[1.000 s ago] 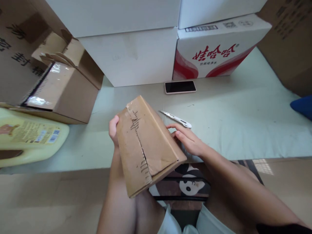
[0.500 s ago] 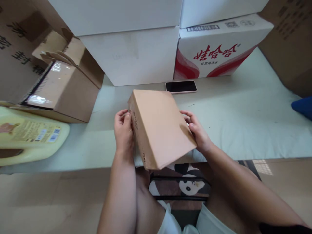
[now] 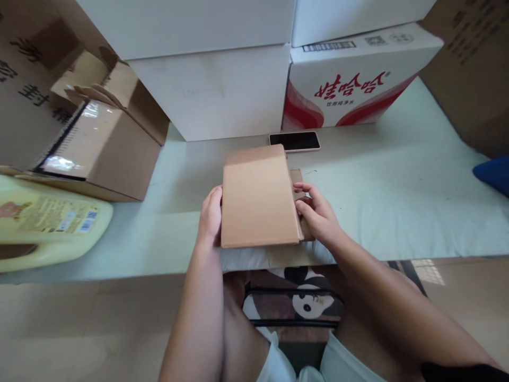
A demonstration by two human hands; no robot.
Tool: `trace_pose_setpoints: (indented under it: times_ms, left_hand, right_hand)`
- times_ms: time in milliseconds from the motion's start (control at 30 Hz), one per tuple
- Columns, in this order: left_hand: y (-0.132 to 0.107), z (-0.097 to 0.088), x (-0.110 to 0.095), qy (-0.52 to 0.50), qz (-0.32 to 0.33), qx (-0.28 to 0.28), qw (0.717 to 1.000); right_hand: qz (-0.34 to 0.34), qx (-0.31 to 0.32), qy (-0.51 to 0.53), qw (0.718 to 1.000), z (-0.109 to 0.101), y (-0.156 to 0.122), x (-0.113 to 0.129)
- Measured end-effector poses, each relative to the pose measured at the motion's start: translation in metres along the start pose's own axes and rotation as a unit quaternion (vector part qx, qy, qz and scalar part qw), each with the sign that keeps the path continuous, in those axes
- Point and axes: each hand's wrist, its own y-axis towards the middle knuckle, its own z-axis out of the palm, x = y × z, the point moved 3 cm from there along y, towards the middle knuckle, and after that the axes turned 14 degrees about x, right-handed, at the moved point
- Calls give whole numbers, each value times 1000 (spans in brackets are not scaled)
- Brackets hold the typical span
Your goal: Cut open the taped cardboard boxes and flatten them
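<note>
A small brown cardboard box [image 3: 258,196] is held between my hands above the near part of the covered table, its plain broad face up. My left hand [image 3: 210,215] grips its left side, the fingertips hidden behind the edge. On the right end, a cardboard flap [image 3: 296,176] sticks out. My right hand [image 3: 318,211] is closed at that end, with thumb and fingers bent around the flap area. What lies inside the box is hidden. Just beyond the box, a phone [image 3: 294,141] lies flat with a dark screen.
White cartons [image 3: 214,95] stand stacked at the back, beside a red-and-white carton [image 3: 353,90]. Open cardboard boxes [image 3: 123,148] and a yellow jug [image 3: 51,223] occupy the left. A blue object [image 3: 493,175] sits at the right edge. The table's front edge runs above my lap.
The box has turned from slanted to nearly square with me, and its printed left side is now out of sight. A flap now projects at its right end, by my right hand.
</note>
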Motion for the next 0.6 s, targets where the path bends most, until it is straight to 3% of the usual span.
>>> trace_pose_setpoints:
  times_ms: [100, 200, 400, 600]
  left_hand:
    - [1, -2, 0, 16, -37, -23, 999]
    - [-1, -3, -4, 27, -27, -34, 999]
    - [-5, -1, 2, -13, -47, 13, 999]
    - [-1, -6, 8, 9, -30, 17, 999]
  right_hand:
    - [15, 6, -16, 1000, 0, 2, -3]
    - [25, 14, -14, 999, 1, 4, -5]
    - [38, 17, -20, 999, 1, 5, -6]
    - [35, 19, -24, 999, 1, 5, -5]
